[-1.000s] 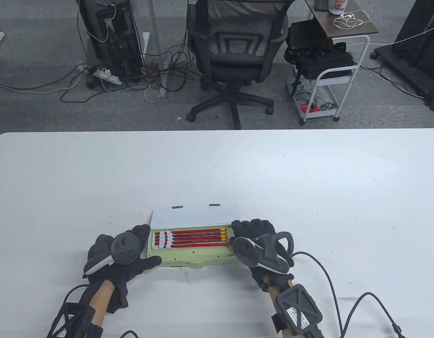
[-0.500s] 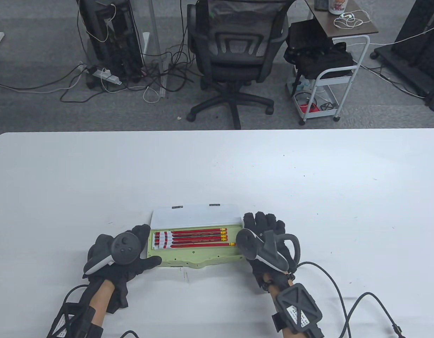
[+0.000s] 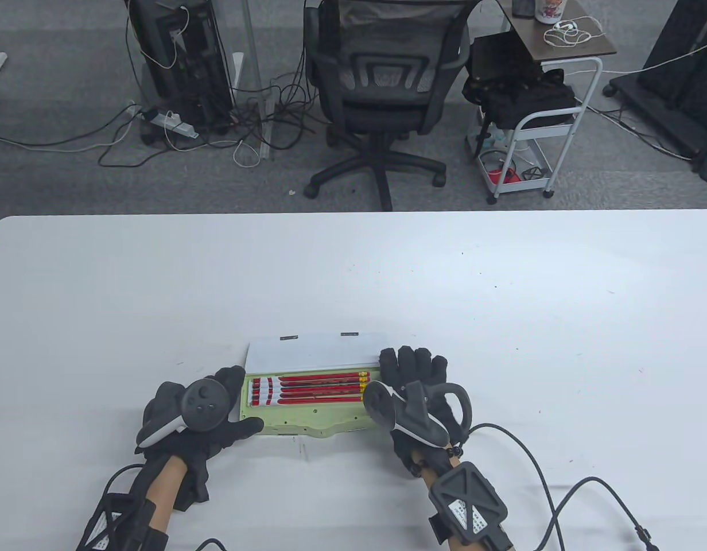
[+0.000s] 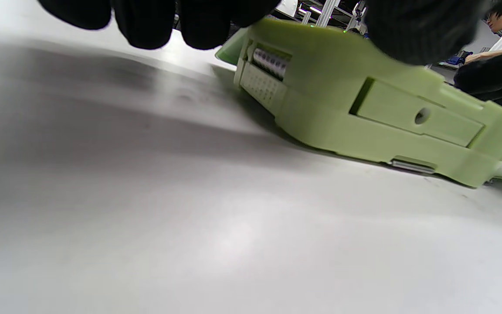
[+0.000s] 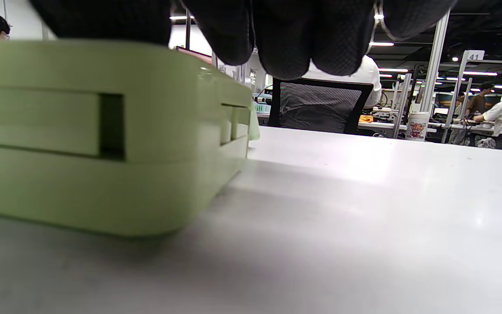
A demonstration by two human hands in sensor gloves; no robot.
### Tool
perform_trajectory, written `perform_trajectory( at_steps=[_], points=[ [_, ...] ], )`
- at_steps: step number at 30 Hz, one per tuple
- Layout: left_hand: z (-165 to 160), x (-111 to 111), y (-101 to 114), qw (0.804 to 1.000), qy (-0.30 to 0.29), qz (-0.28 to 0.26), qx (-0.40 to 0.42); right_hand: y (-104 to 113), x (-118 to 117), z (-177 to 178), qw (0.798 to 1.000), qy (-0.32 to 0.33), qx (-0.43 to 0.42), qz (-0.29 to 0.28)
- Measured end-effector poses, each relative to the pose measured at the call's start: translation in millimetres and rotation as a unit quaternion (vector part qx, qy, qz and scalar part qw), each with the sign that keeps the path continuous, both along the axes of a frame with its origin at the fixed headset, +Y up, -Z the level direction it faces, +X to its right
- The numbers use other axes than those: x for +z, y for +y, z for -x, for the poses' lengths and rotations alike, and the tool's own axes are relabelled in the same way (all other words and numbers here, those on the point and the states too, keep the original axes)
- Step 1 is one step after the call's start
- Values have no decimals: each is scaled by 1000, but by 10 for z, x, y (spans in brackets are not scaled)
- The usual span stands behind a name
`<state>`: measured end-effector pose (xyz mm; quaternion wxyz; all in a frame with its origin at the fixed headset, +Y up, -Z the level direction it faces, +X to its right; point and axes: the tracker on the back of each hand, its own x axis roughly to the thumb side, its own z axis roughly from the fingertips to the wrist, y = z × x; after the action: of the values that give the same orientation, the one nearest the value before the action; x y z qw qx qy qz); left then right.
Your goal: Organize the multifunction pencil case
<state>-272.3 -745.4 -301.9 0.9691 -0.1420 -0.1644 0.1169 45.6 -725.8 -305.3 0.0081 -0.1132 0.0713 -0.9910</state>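
Left grip (image 3: 198,416) braces pencil case (image 3: 307,418) corner, thumb along front; right grip (image 3: 414,381) cups opposite end, contact unclear. Rigid, light plastic; hold ends.

A black office chair (image 3: 382,86) stands on grey carpet (image 3: 72,183) behind the white table (image 3: 502,287), flanked by a white cart (image 3: 551,123) and tangled cables (image 3: 261,126).

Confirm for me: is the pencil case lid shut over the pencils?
No, the lid is folded back open and the red pencils lie exposed in the green pencil case.
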Motion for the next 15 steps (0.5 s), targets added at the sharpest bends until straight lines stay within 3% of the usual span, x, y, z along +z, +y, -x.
perform_trajectory(
  at_steps=[8, 15],
  points=[
    [-2, 3, -1, 1000, 0, 3, 3, 19, -15, -78, 1000, -1, -14, 9],
    [0, 4, -3, 1000, 1, 4, 5, 61, -53, -321, 996, -5, -77, 45]
  ],
)
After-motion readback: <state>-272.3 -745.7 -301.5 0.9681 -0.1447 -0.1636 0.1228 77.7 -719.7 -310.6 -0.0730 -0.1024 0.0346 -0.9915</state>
